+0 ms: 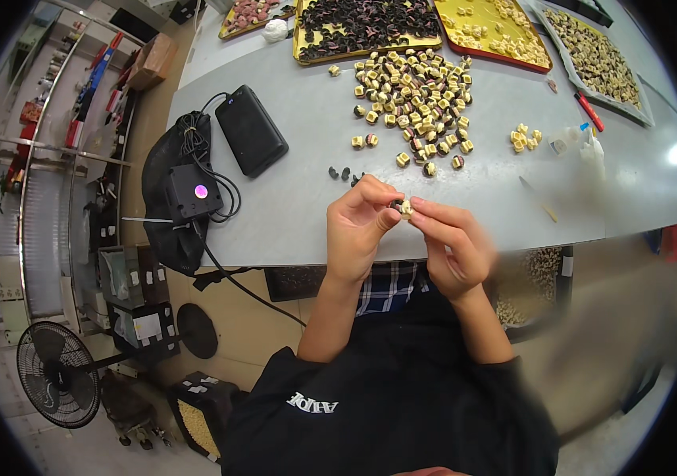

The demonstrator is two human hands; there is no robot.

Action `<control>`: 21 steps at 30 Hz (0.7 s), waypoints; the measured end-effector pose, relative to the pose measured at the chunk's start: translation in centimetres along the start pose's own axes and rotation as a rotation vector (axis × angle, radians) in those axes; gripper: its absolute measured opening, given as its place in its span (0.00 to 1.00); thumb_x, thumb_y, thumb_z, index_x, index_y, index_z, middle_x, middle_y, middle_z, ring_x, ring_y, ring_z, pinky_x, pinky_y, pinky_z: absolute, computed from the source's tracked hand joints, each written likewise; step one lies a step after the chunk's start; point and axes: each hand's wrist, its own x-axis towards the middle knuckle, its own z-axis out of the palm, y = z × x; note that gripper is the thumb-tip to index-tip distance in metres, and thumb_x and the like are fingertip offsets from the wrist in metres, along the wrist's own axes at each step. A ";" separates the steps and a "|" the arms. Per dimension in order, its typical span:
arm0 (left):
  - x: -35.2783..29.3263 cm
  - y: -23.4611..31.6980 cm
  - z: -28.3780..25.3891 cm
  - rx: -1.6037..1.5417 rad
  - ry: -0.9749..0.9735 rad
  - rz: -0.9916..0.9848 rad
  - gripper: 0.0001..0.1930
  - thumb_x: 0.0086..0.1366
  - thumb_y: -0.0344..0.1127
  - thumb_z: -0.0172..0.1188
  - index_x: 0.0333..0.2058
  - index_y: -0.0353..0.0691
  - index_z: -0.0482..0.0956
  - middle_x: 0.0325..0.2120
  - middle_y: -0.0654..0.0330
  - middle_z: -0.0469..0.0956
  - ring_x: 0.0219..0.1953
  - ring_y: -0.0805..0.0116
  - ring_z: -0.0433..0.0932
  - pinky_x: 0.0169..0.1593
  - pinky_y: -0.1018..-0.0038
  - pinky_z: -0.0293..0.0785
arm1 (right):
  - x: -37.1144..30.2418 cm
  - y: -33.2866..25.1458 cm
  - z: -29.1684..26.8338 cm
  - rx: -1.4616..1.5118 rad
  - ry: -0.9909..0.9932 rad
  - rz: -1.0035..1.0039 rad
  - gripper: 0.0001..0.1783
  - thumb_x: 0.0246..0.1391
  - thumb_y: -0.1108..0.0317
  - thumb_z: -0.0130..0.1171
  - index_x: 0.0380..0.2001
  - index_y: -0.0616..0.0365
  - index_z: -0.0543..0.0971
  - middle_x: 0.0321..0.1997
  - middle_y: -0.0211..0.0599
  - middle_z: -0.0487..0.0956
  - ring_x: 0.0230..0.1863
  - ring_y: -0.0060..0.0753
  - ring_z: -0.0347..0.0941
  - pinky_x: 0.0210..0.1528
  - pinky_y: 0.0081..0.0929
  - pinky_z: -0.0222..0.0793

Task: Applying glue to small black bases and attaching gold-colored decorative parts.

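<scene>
Close to the table's front edge, my left hand (354, 226) pinches a small black part between thumb and fingertips. My right hand (459, 244) grips the cream part (406, 209) pressed against it; whether the two are fully joined I cannot tell. A few loose black pieces (345, 173) lie just beyond my left hand. Farther out spreads a heap of small black-and-cream assembled pieces (414, 95), some with a pinkish band. To the right of the heap sits a little group of cream pieces (524, 139).
At the back stand a yellow tray of dark pieces (300, 49), a tray of cream pieces (505, 59) and a pale tray of mixed pieces (650, 117). A red marker (589, 112) lies at right. A black power bank (251, 131) and a cabled box (194, 192) occupy the left.
</scene>
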 end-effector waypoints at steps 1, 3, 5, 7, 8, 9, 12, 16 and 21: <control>0.0 0.0 0.0 0.000 0.002 0.001 0.09 0.52 0.30 0.64 0.30 0.33 0.75 0.27 0.62 0.71 0.32 0.74 0.68 0.40 0.79 0.65 | 0.0 0.0 -0.1 -0.002 -0.018 -0.009 0.11 0.39 0.86 0.60 0.30 0.65 0.76 0.34 0.47 0.78 0.33 0.36 0.76 0.35 0.25 0.74; 0.0 0.0 0.0 0.015 -0.005 0.001 0.09 0.52 0.30 0.64 0.29 0.33 0.75 0.27 0.61 0.71 0.32 0.74 0.69 0.40 0.79 0.65 | 0.2 0.1 0.1 -0.010 -0.003 -0.032 0.12 0.36 0.87 0.60 0.30 0.65 0.77 0.33 0.46 0.78 0.32 0.36 0.77 0.33 0.24 0.74; 0.0 0.0 0.0 0.022 -0.008 0.001 0.09 0.52 0.30 0.64 0.29 0.33 0.75 0.28 0.61 0.71 0.33 0.74 0.69 0.40 0.79 0.65 | 0.5 0.2 0.2 -0.029 0.030 -0.079 0.15 0.32 0.87 0.59 0.29 0.65 0.77 0.32 0.44 0.79 0.29 0.34 0.77 0.29 0.22 0.75; -0.1 0.0 0.0 0.026 -0.002 -0.004 0.08 0.53 0.30 0.63 0.29 0.33 0.75 0.28 0.61 0.71 0.32 0.75 0.69 0.40 0.79 0.65 | 0.6 0.1 0.2 -0.044 0.030 -0.090 0.15 0.32 0.87 0.60 0.29 0.65 0.77 0.31 0.43 0.78 0.29 0.34 0.77 0.29 0.22 0.75; -0.1 0.0 0.0 0.029 0.001 -0.006 0.08 0.53 0.31 0.63 0.29 0.33 0.75 0.28 0.61 0.71 0.32 0.75 0.69 0.40 0.79 0.65 | 0.6 0.1 0.2 -0.061 0.030 -0.101 0.15 0.32 0.87 0.60 0.29 0.65 0.77 0.31 0.43 0.78 0.29 0.34 0.77 0.29 0.23 0.75; -0.1 0.0 0.0 0.030 0.001 -0.006 0.08 0.53 0.31 0.63 0.29 0.33 0.75 0.28 0.61 0.71 0.32 0.75 0.69 0.40 0.79 0.65 | 0.6 0.1 0.3 -0.077 0.030 -0.111 0.15 0.31 0.86 0.60 0.29 0.65 0.77 0.31 0.42 0.78 0.29 0.35 0.77 0.28 0.23 0.74; 0.0 0.0 0.0 0.034 0.014 -0.019 0.09 0.54 0.31 0.63 0.30 0.33 0.75 0.28 0.62 0.71 0.32 0.76 0.68 0.40 0.80 0.65 | 0.2 0.1 0.3 -0.079 -0.004 -0.096 0.15 0.33 0.86 0.61 0.29 0.65 0.77 0.32 0.43 0.78 0.31 0.35 0.76 0.31 0.24 0.74; -0.1 -0.2 -0.1 0.029 0.007 -0.019 0.09 0.54 0.31 0.62 0.31 0.33 0.75 0.29 0.62 0.71 0.32 0.77 0.68 0.38 0.81 0.65 | 0.1 0.1 0.3 -0.085 -0.023 -0.093 0.15 0.33 0.87 0.61 0.30 0.64 0.77 0.32 0.43 0.77 0.32 0.35 0.76 0.33 0.24 0.73; -0.2 -0.2 -0.2 0.073 -0.013 -0.002 0.09 0.56 0.30 0.61 0.33 0.32 0.75 0.30 0.62 0.71 0.33 0.77 0.69 0.39 0.82 0.66 | 0.3 0.0 0.4 -0.099 -0.022 -0.084 0.15 0.34 0.88 0.61 0.30 0.64 0.77 0.32 0.43 0.77 0.33 0.34 0.76 0.34 0.23 0.73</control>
